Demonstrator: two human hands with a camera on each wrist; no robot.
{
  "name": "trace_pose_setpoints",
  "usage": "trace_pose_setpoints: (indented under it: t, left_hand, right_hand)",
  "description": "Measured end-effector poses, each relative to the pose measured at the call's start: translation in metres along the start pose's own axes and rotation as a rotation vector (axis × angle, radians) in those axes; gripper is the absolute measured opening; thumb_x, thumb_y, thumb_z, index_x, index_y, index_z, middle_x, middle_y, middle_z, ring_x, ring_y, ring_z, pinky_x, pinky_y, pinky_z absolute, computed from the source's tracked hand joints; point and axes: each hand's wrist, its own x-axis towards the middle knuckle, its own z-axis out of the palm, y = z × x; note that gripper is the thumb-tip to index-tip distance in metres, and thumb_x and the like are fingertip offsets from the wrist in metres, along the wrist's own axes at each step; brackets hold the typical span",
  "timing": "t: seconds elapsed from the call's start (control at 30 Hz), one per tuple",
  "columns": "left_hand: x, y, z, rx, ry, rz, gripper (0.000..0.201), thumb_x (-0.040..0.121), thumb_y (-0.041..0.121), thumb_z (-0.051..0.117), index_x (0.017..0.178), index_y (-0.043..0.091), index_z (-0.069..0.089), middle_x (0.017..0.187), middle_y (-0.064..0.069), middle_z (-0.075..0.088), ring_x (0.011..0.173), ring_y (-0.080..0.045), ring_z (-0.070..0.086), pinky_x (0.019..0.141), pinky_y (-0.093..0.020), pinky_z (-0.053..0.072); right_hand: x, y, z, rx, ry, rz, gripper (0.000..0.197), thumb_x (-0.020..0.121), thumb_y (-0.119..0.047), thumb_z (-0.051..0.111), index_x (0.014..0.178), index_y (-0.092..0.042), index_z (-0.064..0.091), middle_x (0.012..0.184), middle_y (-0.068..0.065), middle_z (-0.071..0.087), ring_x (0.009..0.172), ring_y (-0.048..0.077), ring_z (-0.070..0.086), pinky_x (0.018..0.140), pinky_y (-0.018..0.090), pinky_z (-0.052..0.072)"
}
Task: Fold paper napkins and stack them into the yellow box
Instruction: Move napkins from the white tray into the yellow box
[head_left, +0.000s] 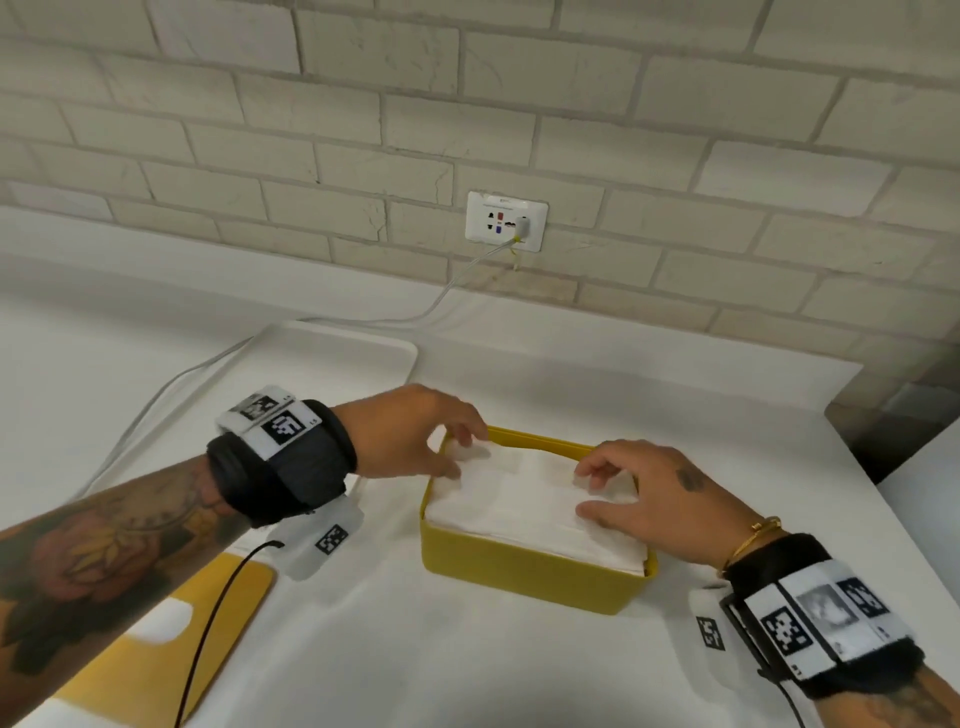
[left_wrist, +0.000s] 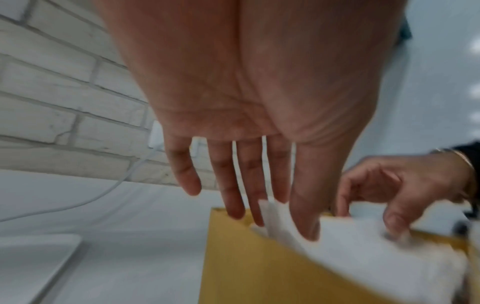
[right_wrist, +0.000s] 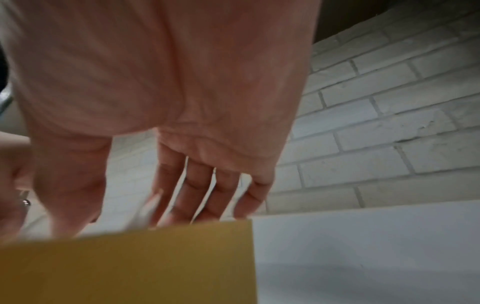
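Yellow box (head_left: 524, 574) sits mid-desk (head_left: 675, 395), filled w/ stack of white napkins (head_left: 524, 506). Left hand (head_left: 410, 431) at stack's far-left corner, right hand (head_left: 644, 499) on its right side; both w/ relaxed fingers resting on top napkin, gripping nothing

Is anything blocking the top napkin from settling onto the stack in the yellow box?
Nothing visible does. The top napkin already lies on the stack inside the yellow box, with the left hand and right hand touching it from above.
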Motion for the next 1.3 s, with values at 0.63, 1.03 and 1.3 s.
trace_pose_setpoints:
  t: [0.63,1.03,1.3]
  left_hand:
    - [-0.260,-0.055,0.139,-0.444,0.960,-1.283,0.048,0.079,0.028,0.086,0.119,0.018,0.062,0.113,-0.007,0.055,0.091,-0.019,0.055,0.081,-0.031,0.045]
    - [-0.268,-0.058,0.148,-0.469,0.984,-1.288,0.038,0.079,0.028,0.086,0.108,0.020,0.063,0.108,-0.005,0.059,0.096,-0.020,0.058,0.083,-0.031,0.048]
    - [-0.274,-0.052,0.148,-0.489,0.952,-1.309,0.055,0.072,0.035,0.091,0.115,0.025,0.058,0.108,-0.002,0.057,0.089,-0.014,0.054,0.063,-0.018,0.038]
  right_hand:
    - [0.051,-0.220,0.190,-0.141,-0.436,-0.338,0.076,0.083,-0.063,0.070,0.141,-0.019,0.046,0.137,0.001,0.049,0.130,0.021,0.046,0.106,0.036,0.042]
    - [0.045,-0.259,0.237,-0.473,-0.428,-0.230,0.110,0.061,-0.080,0.074,0.145,-0.024,0.030,0.143,0.013,0.039,0.135,0.034,0.034,0.108,0.051,0.035]
    - [0.044,-0.252,0.232,-0.436,-0.452,-0.241,0.115,0.060,-0.070,0.078,0.148,-0.026,0.018,0.142,0.015,0.035,0.135,0.037,0.036,0.108,0.056,0.034]
